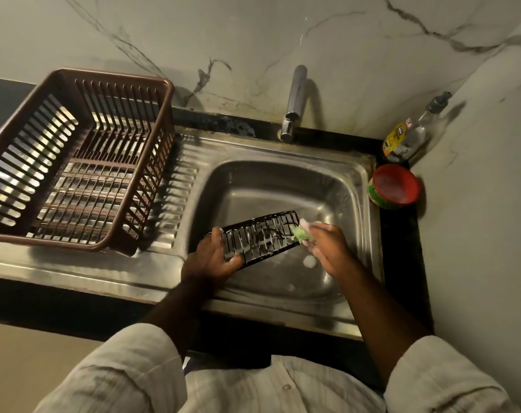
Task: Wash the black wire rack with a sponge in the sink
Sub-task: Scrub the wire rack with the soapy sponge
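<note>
Roughly mid-scrub, I'd say: the black wire rack (259, 236) carries white suds over most of the wires facing up, thickest thru the middle, so soaping of that face looks largely done. No water shows at the tap (295, 99) at 12 o'clock of the sink (283, 174), so the rinse is prob not begun. Can't tell whether the underside has been scrubbed. A couple of foam blobs sit on the basin floor at approx 5 o'clock of the rack. The rack is held above the basin, toward its 7 o'clock corner, not resting on the bottom as far as I can see. Its long axis runs btw the 9–3 and 8–2 lines, w/ the 2 o'clock end farther from the person and the broad face turned up, slightly tipped toward the camera. The left hand (214, 257) grips the 8 o'clock end, thumb over the upper edge and fingers curled round the lower one. The right hand (327, 248) pinches a green sponge (298, 234), foam-covered, pressing it on the rack's 2 o'clock end. Left to do, by my guess: finish that end, flip, rinse, then perhaps the brown dish basket (110, 74) at 10 o'clock.
</note>
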A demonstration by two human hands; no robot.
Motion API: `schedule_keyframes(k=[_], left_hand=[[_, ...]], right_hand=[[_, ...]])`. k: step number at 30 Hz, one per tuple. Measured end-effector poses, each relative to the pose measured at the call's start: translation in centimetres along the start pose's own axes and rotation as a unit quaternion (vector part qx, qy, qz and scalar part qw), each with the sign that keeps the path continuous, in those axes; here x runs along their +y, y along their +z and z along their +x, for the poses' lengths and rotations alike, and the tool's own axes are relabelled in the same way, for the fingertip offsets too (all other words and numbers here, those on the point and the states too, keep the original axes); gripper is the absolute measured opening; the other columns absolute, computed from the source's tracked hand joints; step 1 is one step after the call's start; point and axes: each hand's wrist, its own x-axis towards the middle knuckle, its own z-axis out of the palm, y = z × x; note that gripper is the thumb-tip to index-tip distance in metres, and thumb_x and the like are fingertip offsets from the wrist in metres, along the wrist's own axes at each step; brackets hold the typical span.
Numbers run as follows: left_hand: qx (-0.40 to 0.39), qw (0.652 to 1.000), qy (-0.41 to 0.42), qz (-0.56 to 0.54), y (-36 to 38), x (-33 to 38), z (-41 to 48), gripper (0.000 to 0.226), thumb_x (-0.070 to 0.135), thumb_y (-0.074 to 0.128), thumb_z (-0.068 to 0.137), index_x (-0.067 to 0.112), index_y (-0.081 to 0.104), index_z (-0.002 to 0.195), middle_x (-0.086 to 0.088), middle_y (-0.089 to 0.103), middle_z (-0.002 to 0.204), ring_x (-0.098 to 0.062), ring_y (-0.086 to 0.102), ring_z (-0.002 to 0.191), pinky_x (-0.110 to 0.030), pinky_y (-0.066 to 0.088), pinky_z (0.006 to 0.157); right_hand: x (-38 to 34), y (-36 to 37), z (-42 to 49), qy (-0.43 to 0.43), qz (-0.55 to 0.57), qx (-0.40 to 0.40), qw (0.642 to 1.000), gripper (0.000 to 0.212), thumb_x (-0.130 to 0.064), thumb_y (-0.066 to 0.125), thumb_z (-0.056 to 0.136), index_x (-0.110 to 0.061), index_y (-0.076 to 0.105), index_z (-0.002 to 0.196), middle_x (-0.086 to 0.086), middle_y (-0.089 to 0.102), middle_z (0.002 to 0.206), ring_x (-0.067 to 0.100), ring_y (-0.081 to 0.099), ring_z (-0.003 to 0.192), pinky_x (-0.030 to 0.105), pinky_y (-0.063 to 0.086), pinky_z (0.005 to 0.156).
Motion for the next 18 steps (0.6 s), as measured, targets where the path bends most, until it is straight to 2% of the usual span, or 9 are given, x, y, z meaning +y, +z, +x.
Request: schedule_keyframes(k=[4,7,10,12,14,17,18], left_hand=[[-0.005,1.0,0.004,-0.001,0.0,-0.1,0.0,0.078,0.071,0.044,0.075,0.018,0.038,0.132,-0.007,0.056,0.129,-0.028,0.054,0.12,-0.046,0.05,0.091],[0.001,1.0,0.008,0.002,0.1,-0.2,0.0,0.068,0.067,0.051,0.08,0.02,0.039,0.128,-0.007,0.056,0.126,-0.028,0.055,0.119,-0.046,0.051,0.091],[0.018,1.0,0.017,0.004,0.4,-0.2,0.0,0.058,0.058,0.059,0.084,0.021,0.04,0.124,-0.006,0.056,0.122,-0.028,0.054,0.118,-0.045,0.051,0.091],[0.019,1.0,0.02,0.007,0.4,-0.2,0.0,0.062,0.057,0.06,0.085,0.019,0.039,0.129,-0.007,0.056,0.123,-0.028,0.054,0.119,-0.045,0.05,0.092],[0.017,1.0,0.017,0.009,0.5,-0.2,0.1,0.065,0.056,0.06,0.085,0.017,0.038,0.133,-0.008,0.055,0.125,-0.029,0.053,0.12,-0.043,0.049,0.092],[0.018,1.0,0.016,0.009,0.5,-0.3,0.3,0.066,0.055,0.059,0.085,0.017,0.038,0.134,-0.007,0.055,0.126,-0.028,0.053,0.12,-0.042,0.048,0.091],[0.019,1.0,0.018,0.009,0.5,-0.3,0.3,0.065,0.055,0.06,0.085,0.018,0.039,0.133,-0.007,0.055,0.126,-0.027,0.053,0.12,-0.042,0.048,0.091]], right_hand=[[1.6,-0.6,-0.4,-0.013,-0.056,0.002,0.998,0.023,-0.006,0.08,0.078,-0.004,0.074,0.1,0.015,0.062,0.085,0.021,0.052,0.07,0.025,0.034,0.06],[1.4,-0.4,-0.4,-0.015,-0.048,0.062,0.997,0.01,-0.005,0.068,0.085,-0.004,0.073,0.094,0.008,0.058,0.069,0.012,0.045,0.054,0.024,0.029,0.053],[0.3,0.3,-0.3,0.018,-0.015,0.092,0.996,0.016,-0.002,0.059,0.087,-0.011,0.072,0.084,0.009,0.067,0.075,0.016,0.056,0.06,0.027,0.042,0.057],[-0.2,0.7,0.0,0.039,-0.005,0.098,0.994,0.02,0.0,0.054,0.086,-0.011,0.071,0.087,0.01,0.074,0.085,0.019,0.066,0.069,0.029,0.051,0.064],[-0.3,1.0,0.5,0.047,-0.04,0.101,0.993,0.019,-0.003,0.054,0.084,-0.011,0.071,0.088,0.011,0.075,0.087,0.022,0.069,0.072,0.033,0.056,0.068],[0.0,1.7,1.3,0.011,-0.127,0.116,0.985,0.012,-0.01,0.06,0.083,-0.008,0.07,0.088,0.013,0.073,0.083,0.022,0.067,0.062,0.03,0.055,0.054],[0.0,1.9,1.5,-0.013,-0.175,0.132,0.976,0.009,-0.014,0.065,0.083,-0.01,0.07,0.088,0.012,0.072,0.084,0.023,0.068,0.065,0.032,0.057,0.053]])
